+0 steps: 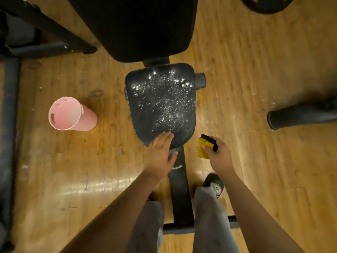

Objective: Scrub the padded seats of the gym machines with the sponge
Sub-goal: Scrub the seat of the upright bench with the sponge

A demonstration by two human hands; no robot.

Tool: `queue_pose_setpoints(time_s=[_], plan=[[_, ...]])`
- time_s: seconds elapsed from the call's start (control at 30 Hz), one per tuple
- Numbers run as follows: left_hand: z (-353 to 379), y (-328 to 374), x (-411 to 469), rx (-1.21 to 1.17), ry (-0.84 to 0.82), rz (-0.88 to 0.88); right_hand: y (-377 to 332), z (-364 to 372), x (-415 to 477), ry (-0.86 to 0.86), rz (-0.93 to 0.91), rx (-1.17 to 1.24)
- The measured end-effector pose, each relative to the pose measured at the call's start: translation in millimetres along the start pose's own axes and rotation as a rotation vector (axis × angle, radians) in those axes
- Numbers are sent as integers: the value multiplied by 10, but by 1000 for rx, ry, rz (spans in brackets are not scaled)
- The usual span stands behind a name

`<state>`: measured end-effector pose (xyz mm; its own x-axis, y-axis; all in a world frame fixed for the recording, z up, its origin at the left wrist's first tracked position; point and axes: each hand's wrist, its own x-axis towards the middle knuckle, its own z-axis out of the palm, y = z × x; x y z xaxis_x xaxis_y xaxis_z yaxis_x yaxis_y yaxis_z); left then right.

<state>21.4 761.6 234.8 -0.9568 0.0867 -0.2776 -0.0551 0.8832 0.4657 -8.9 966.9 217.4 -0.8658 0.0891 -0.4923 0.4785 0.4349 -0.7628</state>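
Head view: the black padded seat (pixel 160 105) sits in the middle of the picture, its top speckled with shiny wet droplets or foam. The larger black back pad (pixel 138 26) lies at 12 o'clock from it, just beyond a narrow gap.

The left hand (pixel 161 152) lies at 6 o'clock on the seat, fingers straight and together, their tips resting flat on the near edge and holding nothing.

The right hand (pixel 218 154) is at about 5 o'clock, just off the seat's near corner and above the wooden floor (pixel 255 70). Its fingers and thumb are curled round the sponge (pixel 205 147), which is yellow with a dark scrubbing layer; the sponge does not touch the seat.

A pink bucket (pixel 71 114) stands on the floor at 9 o'clock, well apart from the seat. The bench's black frame bar (pixel 179 189) runs from under the seat toward 6 o'clock, between the person's grey trouser legs (pixel 211 216). A dark shoe (pixel 214 183) shows just right of the bar.
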Motion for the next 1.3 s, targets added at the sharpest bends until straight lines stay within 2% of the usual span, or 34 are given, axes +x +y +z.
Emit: queue_pose_setpoints(time_s=[0.07, 0.2, 0.4, 0.57, 0.7, 0.8, 0.97, 1.03, 1.13, 1.3], plan=[[117, -154, 161, 77, 74, 90, 92, 188, 111, 42, -39, 86], [405, -367, 478, 116, 251, 160, 359, 347, 350, 148, -134, 208], [790, -427, 697, 257, 532, 179, 661, 599, 672, 172, -475, 283], [856, -446, 711, 257, 635, 194, 728, 844, 1289, 299, -720, 302], [915, -485, 758, 246, 751, 217, 561, 830, 1679, 342, -833, 324], [954, -507, 781, 228, 819, 210, 741, 933, 1494, 361, -922, 413], [982, -516, 785, 254, 821, 250, 1123, 1111, 1044, 230, -1066, 446], [984, -522, 778, 248, 806, 254, 1078, 1076, 1088, 242, -1082, 404], [953, -485, 755, 214, 778, 246, 845, 882, 1341, 299, -998, 376], [942, -488, 727, 218, 736, 253, 814, 842, 1484, 235, -869, 361]])
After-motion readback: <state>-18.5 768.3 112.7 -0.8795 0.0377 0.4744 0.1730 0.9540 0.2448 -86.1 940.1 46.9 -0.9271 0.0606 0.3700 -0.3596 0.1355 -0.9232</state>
